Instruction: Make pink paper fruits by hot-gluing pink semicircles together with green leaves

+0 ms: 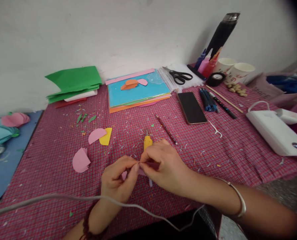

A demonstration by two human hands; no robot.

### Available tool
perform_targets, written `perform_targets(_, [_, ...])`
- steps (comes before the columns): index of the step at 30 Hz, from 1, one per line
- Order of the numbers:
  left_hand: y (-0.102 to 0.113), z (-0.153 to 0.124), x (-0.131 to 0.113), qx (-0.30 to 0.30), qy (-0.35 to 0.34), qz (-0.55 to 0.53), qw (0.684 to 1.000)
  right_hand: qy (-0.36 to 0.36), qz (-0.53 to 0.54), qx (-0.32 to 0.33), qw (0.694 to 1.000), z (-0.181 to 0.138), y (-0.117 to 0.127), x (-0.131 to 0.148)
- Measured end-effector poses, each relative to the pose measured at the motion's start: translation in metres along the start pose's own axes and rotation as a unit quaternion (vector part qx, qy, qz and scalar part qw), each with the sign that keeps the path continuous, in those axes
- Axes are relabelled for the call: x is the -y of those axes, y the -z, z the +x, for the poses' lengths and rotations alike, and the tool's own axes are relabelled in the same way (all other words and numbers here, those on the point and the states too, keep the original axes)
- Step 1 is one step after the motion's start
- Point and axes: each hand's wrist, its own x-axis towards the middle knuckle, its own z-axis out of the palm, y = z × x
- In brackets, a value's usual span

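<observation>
Near the front of the table, my left hand (pixel 119 178) and my right hand (pixel 165 166) meet fingertip to fingertip. Both pinch a small piece of pink paper (pixel 142 171), mostly hidden by the fingers. Just beyond my right hand lies a yellow glue gun (pixel 147 141), its nozzle pointing away and its rear covered by the hand. To the left of my hands rest pink paper half-circles (pixel 80 160), with another pink half-circle (pixel 96 136) overlapping a yellow paper piece (pixel 107 136). A pencil (pixel 166 129) lies past my right hand.
A white cable (pixel 128 204) runs across the front, over my left wrist. Behind are green sheets (pixel 75 80), a coloured paper stack (pixel 138 93), black scissors (pixel 179 76), a phone (pixel 192 108) and pens (pixel 208 100). A white power bank (pixel 276 128) and paper cups (pixel 240 71) stand right.
</observation>
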Motion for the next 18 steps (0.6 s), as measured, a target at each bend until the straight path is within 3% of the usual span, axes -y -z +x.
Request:
perform_targets(4, [0.001,-0.001,0.004,-0.034,-0.033,0.038,0.998,0.007,0.002,0.002,1.000,-0.003,0.005,0.005])
perform_targets(10, [0.014,-0.009,0.013,-0.135,-0.056,0.085,0.986,-0.019,0.011,-0.022,1.000,-0.006,0.014,0.002])
perform_targets(15, [0.022,-0.015,0.016,-0.144,-0.014,0.113,0.983,-0.028,0.052,-0.020,0.998,-0.003,0.014,-0.006])
perform_targets(18, [0.022,-0.016,0.015,-0.144,-0.022,0.096,0.985,-0.042,0.102,-0.025,0.994,-0.002,0.013,-0.008])
